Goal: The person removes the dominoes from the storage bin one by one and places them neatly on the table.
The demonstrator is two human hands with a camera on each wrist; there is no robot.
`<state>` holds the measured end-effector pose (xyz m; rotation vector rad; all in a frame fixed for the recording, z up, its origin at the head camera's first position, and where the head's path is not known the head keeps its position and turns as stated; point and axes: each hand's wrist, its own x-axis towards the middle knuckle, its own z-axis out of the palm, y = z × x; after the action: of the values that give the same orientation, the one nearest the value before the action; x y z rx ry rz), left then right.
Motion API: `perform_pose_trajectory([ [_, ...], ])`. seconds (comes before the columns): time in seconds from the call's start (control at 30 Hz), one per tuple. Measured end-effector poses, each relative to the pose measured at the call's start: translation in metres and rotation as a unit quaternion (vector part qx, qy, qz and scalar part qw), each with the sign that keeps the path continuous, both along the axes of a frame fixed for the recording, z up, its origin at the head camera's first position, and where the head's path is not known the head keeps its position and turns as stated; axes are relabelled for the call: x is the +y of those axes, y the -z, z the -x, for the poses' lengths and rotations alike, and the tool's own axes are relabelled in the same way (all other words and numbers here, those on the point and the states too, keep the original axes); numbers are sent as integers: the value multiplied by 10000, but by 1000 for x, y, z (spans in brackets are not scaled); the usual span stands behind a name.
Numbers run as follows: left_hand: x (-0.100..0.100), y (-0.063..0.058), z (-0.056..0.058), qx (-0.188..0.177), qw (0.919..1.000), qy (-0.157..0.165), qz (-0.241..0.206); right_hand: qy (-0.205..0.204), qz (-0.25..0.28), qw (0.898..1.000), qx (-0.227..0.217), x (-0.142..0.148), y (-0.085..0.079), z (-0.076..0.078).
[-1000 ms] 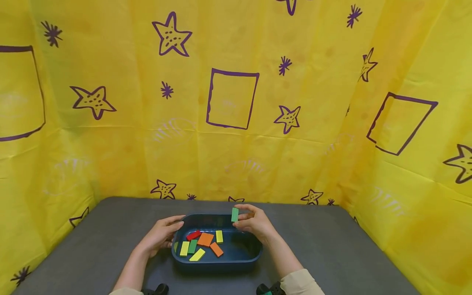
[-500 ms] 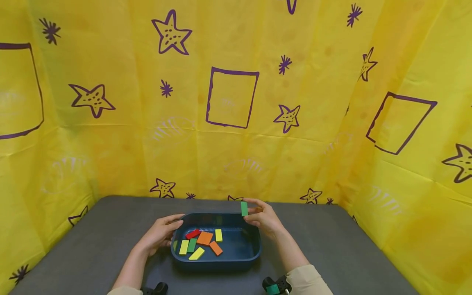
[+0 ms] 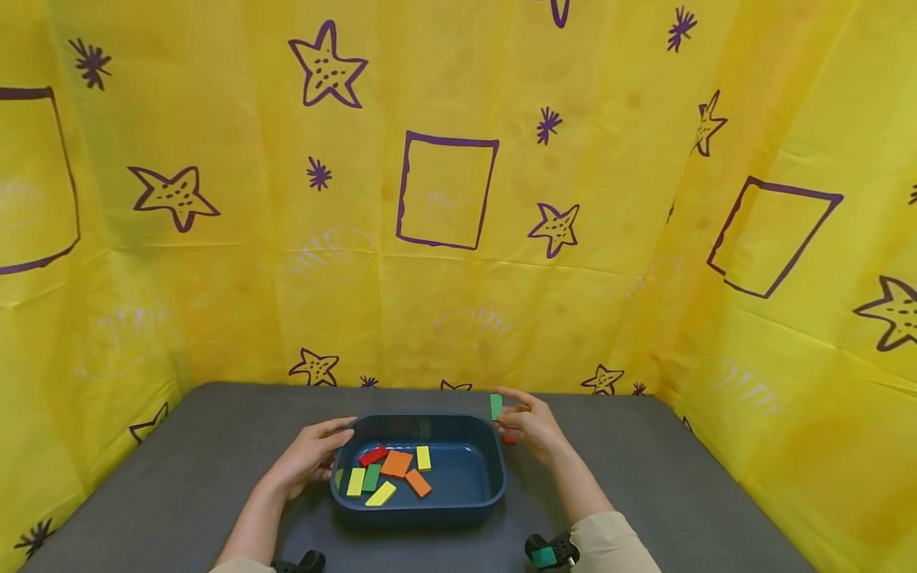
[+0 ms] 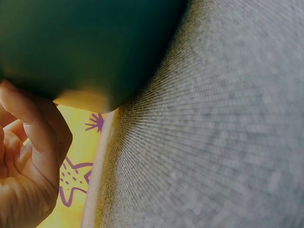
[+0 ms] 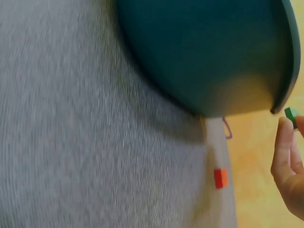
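A dark blue rectangular tub (image 3: 419,517) with rounded corners stands on the grey table. My left hand (image 3: 306,455) grips its left end, the fingertips at the rim; the left wrist view has the curled fingers (image 4: 33,118) against the tub's wall. Between thumb and fingers my right hand (image 3: 533,426) pinches a small green block (image 3: 497,407), held upright just outside the far right corner of the tub. A red block (image 3: 509,440) lies on the table under the right hand, partly hidden by it; the right wrist view has this red block (image 5: 221,178) beside the tub.
Inside the tub, towards the left, lie a red block (image 3: 373,455), an orange block (image 3: 397,463), a green block (image 3: 371,477) and several others in yellow and orange. Yellow cloth (image 3: 444,318) with purple drawings encloses the table's back and sides.
Carrying the green block, my right hand has moved rightwards from over the tub to beyond its right rim. The red block on the table has come into sight. My left hand stays put.
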<state>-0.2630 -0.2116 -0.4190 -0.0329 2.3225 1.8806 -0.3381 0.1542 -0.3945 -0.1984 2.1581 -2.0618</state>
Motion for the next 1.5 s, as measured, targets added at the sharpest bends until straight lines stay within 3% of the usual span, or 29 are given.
perform_pose_trajectory([
  [0.37, -1, 0, 0, 102, 9999, 63, -1, 762, -227, 9968, 89, 17, 11, 6],
  [0.77, 2, 0, 2, 57, 10000, -51, -9, 1388, 8, 9903, 13, 28, 31, 7],
  [1.07, 3, -1, 1, 28, 9999, -106, -1, 1925, -336, 9806, -160, 31, 37, 5],
  [1.5, 1, 1, 1, 6, 9999, -97, 32, 1997, -587, 9778, -242, 32, 44, 5],
])
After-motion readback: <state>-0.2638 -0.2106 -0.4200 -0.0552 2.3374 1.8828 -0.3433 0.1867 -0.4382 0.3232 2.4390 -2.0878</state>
